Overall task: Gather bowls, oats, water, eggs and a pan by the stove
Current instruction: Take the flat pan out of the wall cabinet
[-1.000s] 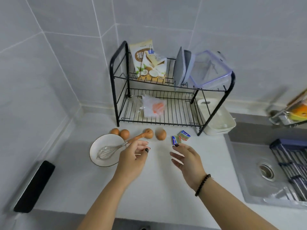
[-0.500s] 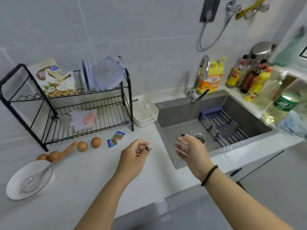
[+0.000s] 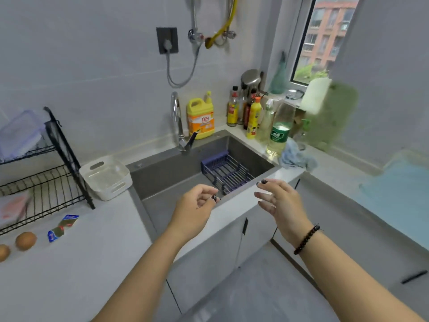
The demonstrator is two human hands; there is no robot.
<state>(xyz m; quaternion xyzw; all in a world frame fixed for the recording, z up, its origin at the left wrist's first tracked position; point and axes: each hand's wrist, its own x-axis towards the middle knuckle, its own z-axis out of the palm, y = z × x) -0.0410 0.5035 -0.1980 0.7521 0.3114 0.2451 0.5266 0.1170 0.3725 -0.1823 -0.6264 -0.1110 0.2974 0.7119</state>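
Both hands are hovering out in front of the sink (image 3: 167, 180), and the task's things are sitting well off to either side. Two eggs (image 3: 26, 240) are lying on the counter (image 3: 76, 263) at the far left edge, well apart from the left hand (image 3: 193, 211), just beside a couple of small foil packets (image 3: 61, 227). A water bottle (image 3: 278, 129) with a green label is standing at the sink's far right corner, beyond the right hand (image 3: 279, 204), next to a blue cloth (image 3: 294, 158).

Compared with half a second ago, the view is swinging further right: the bowl with the whisk is dropping out of sight, only the end of the dish rack (image 3: 58, 159) is showing, and a window (image 3: 325, 36) is coming into view. The hands are keeping much the same pose as before.

The left hand is hanging loosely curled, thumb near the fingertips, holding nothing that shows and touching nothing. The right hand is spreading, fingers relaxed and slightly bent, palm turned inward, also touching nothing; a dark bead bracelet (image 3: 306, 239) is sitting on its wrist. A white basket (image 3: 105, 177) is resting between rack and sink.
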